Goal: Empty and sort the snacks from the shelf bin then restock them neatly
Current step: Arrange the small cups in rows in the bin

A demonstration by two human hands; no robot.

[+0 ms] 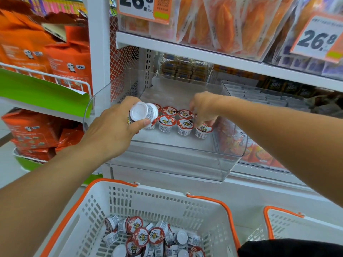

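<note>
Left hand [113,127] is gripping a cup [143,113] on its side, white base toward the camera; thumb and fingers [143,124] are curling round it. More cup edges are showing under the palm, count unclear. Hand is hovering over the left front of the clear bin [167,160].

Right hand [203,108] is reaching down into the bin, fingers bent downward and touching the front right cup [203,129]. Whether they are pinching it or only resting on its lid: cannot tell.

Cups are standing upright on the bin floor in two rows, red-and-white lids up, packed side by side. Front row: middle cups [166,123] and [185,126] in plain view. Back row [177,111] is sitting just behind, partly hidden by both hands. Rear of bin floor is lying bare.

Basket [163,197], white with orange handles, is sitting below the bin; a loose pile of cups [148,236] is lying in it, tipped every way. A second basket [297,225] is sitting just to its right, contents out of view.

Shelf above [213,56] is carrying orange packets and price tags.
</note>
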